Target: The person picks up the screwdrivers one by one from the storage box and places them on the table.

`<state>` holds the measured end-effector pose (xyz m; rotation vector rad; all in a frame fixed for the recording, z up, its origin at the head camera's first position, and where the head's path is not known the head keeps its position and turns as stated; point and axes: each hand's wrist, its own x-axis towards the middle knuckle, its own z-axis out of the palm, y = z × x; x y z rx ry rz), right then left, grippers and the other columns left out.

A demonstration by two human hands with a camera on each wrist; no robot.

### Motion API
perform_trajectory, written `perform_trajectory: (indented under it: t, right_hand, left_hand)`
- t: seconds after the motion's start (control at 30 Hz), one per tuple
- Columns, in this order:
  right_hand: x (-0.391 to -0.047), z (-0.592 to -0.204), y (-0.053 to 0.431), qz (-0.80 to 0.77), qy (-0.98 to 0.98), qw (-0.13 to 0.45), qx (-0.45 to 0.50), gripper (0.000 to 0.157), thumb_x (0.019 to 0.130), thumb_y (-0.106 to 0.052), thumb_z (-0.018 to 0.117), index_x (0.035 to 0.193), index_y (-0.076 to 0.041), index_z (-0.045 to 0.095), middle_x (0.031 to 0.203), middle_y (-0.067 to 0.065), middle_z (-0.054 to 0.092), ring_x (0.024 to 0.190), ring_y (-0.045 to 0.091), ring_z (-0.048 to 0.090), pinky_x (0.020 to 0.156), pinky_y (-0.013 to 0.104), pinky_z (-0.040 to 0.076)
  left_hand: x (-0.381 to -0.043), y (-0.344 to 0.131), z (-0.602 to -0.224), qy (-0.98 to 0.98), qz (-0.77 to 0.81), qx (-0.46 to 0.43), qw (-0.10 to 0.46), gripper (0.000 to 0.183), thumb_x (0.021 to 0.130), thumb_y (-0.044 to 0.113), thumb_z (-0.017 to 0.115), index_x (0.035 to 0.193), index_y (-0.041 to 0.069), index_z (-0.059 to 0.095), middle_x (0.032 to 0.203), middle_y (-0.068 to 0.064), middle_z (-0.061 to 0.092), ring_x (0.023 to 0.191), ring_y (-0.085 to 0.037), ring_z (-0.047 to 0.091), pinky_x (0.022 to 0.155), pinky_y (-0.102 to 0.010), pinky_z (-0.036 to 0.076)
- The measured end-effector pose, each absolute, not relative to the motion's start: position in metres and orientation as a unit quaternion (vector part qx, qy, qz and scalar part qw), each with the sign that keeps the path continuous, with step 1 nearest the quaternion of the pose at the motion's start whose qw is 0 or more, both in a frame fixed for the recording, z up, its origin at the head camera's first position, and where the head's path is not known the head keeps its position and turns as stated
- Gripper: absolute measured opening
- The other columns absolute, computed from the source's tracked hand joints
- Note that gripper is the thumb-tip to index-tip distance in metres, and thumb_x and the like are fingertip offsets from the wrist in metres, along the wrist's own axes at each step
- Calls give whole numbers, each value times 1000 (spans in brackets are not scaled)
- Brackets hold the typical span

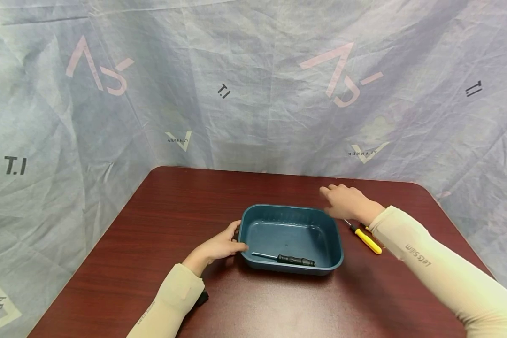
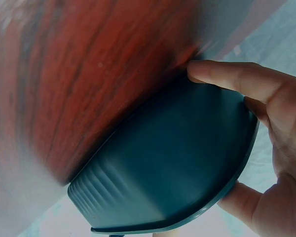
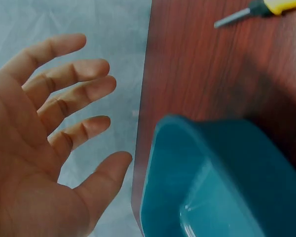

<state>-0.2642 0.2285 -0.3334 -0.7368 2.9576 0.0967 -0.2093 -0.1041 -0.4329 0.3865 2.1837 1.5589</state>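
Observation:
A dark teal plastic bin (image 1: 293, 234) sits on the table, with a black-handled screwdriver (image 1: 295, 260) lying inside along its near wall. My left hand (image 1: 220, 244) grips the bin's left end. In the left wrist view its thumb (image 2: 240, 200) is at the rim and its fingers (image 2: 237, 76) lie along the outside wall. Above the bin's far right corner hovers my right hand (image 1: 345, 203), holding nothing; in the right wrist view its fingers (image 3: 84, 96) are loosely bent and spread. A yellow-handled screwdriver (image 1: 367, 241) lies on the table below the right wrist.
Another bit of yellow (image 1: 366, 228) shows beside the right sleeve, which mostly hides it. The reddish-brown wooden table (image 1: 186, 202) ends at a printed grey cloth (image 1: 253, 117) hung behind and at the sides. A small black thing (image 1: 202, 297) peeks out under the left sleeve.

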Motion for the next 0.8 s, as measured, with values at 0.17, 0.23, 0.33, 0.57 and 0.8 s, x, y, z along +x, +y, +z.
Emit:
perform_trajectory:
  t: [0.17, 0.23, 0.33, 0.57, 0.8]
  right_hand:
    - [-259, -332, 218, 37, 963, 34, -264, 32, 79, -21, 66, 105, -8, 54, 95, 9, 56, 81, 28, 54, 56, 38, 45]
    - [-257, -333, 214, 40, 961, 32, -270, 33, 78, -22, 66, 106, -9, 55, 95, 8, 56, 81, 27, 53, 58, 38, 45]
    - [-255, -334, 208, 45, 959, 31, -279, 33, 79, -23, 66, 107, -10, 55, 96, 7, 56, 83, 27, 53, 61, 40, 45]
    - [-248, -335, 195, 54, 951, 36, -303, 33, 81, -26, 65, 108, -10, 55, 97, 7, 55, 84, 27, 53, 60, 37, 44]
    - [-240, -339, 183, 50, 945, 51, -319, 35, 83, -27, 65, 112, -10, 54, 104, 7, 55, 89, 27, 54, 64, 38, 46]
  left_hand:
    - [-208, -104, -432, 786, 564, 138, 212, 73, 80, 9, 63, 140, 0, 22, 129, -21, 40, 102, -26, 46, 72, -35, 42]
    - [-208, -103, -432, 787, 563, 137, 210, 73, 80, 10, 63, 139, 0, 22, 129, -21, 40, 103, -26, 46, 72, -34, 42]
    - [-208, -103, -432, 789, 563, 137, 207, 73, 79, 10, 64, 139, 0, 23, 128, -21, 40, 103, -26, 46, 71, -33, 42]
    - [-208, -104, -431, 787, 564, 136, 209, 73, 79, 10, 64, 139, 0, 23, 131, -21, 39, 104, -27, 46, 74, -38, 43]
    - [-207, -103, -430, 787, 564, 136, 210, 73, 80, 9, 63, 140, 0, 22, 131, -20, 38, 105, -27, 45, 73, -37, 43]
